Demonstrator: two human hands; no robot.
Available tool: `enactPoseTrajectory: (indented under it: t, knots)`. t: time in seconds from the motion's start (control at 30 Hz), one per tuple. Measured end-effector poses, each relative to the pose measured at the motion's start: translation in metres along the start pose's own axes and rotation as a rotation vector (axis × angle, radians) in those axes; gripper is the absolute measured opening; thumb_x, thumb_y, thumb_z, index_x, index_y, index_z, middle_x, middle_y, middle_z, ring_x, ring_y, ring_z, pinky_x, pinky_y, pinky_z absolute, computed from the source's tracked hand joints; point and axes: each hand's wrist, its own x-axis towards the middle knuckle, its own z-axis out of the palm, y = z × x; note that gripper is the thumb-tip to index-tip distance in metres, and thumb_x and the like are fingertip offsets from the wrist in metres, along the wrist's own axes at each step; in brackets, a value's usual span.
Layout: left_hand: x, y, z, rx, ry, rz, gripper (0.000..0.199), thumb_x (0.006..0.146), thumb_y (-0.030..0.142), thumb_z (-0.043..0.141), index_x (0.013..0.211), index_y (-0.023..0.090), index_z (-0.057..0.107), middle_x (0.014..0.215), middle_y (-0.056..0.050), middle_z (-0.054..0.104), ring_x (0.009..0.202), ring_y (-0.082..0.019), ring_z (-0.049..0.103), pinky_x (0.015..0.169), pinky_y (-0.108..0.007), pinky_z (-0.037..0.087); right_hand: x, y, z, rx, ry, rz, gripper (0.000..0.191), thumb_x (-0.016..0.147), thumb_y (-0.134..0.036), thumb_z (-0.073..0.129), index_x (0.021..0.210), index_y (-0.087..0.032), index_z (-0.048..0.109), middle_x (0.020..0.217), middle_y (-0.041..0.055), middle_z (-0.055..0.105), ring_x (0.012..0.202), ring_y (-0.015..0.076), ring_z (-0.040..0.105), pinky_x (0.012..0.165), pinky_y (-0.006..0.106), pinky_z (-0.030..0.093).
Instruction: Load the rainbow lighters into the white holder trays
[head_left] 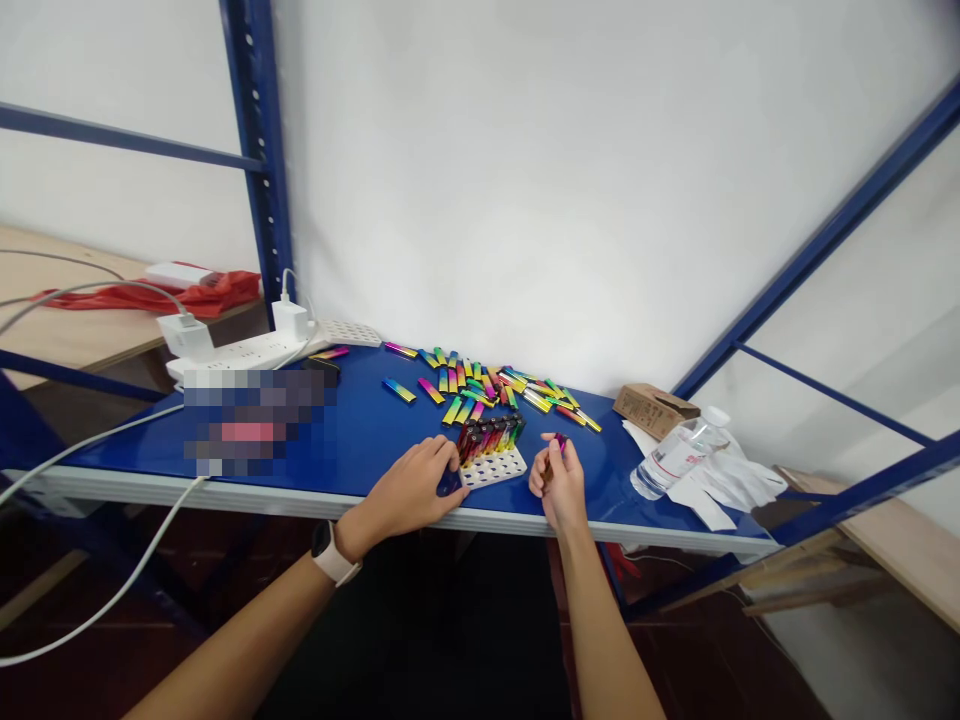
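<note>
My left hand (405, 490) is closed over a dark blue piece (449, 483) at the bottom centre; my right hand (559, 482) pinches a rainbow stick (556, 447). Between them, upright sticks (487, 438) stand in a white perforated rack (495, 470). Beyond, loose rainbow sticks (480, 385) lie scattered across the blue shelf (360, 430).

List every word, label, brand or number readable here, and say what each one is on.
Nothing can be read in this view.
Water bottle: label print too small to read.
Cardboard box: printed marks too small to read.
Colourful sticks: any print too small to read.
Blurred patch on the blue shelf: pixelated, unreadable.
</note>
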Motion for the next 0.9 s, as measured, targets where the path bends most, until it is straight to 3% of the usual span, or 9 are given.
enactPoseTrajectory:
  t: [0.13,0.27,0.47,0.9]
  knots:
    - [0.0007,0.0002,-0.0002,0.007,0.007,0.012,0.024,0.092,0.042,0.060,0.092,0.023,0.047,0.097,-0.003,0.057,0.091,-0.022,0.054,0.084,-0.039,0.043,0.0031,0.0003,-0.0042,0.005,-0.022,0.081,0.053,0.087,-0.071,0.056,0.079,-0.020,0.055,0.053,-0.0093,0.034,0.039,0.0046,0.025,0.038,0.018,0.019]
    - [0.0007,0.0001,-0.0007,-0.003,0.009,0.017,0.023,0.092,0.043,0.060,0.092,0.023,0.047,0.097,-0.003,0.057,0.091,-0.023,0.054,0.084,-0.038,0.042,0.0039,0.0025,-0.0041,-0.008,-0.016,0.121,0.052,0.088,-0.067,0.050,0.063,-0.022,0.042,0.048,-0.0103,0.025,0.037,0.0049,0.017,0.037,0.018,0.014]
    - [-0.0001,-0.0001,-0.0004,0.000,0.010,0.008,0.023,0.092,0.044,0.060,0.092,0.023,0.049,0.098,-0.003,0.058,0.091,-0.023,0.054,0.082,-0.038,0.042,0.0058,0.0025,-0.0040,-0.021,-0.023,0.147,0.043,0.085,-0.057,0.045,0.059,-0.024,0.038,0.046,-0.0104,0.021,0.036,0.0061,0.011,0.035,0.019,0.012]
    - [-0.0003,-0.0012,0.0014,-0.017,0.024,0.014,0.023,0.091,0.043,0.062,0.092,0.024,0.049,0.098,-0.003,0.058,0.093,-0.023,0.055,0.084,-0.038,0.043,0.0041,0.0043,-0.0028,-0.094,-0.017,0.103,0.045,0.087,-0.062,0.044,0.064,-0.024,0.039,0.047,-0.0110,0.022,0.036,0.0055,0.014,0.036,0.019,0.013]
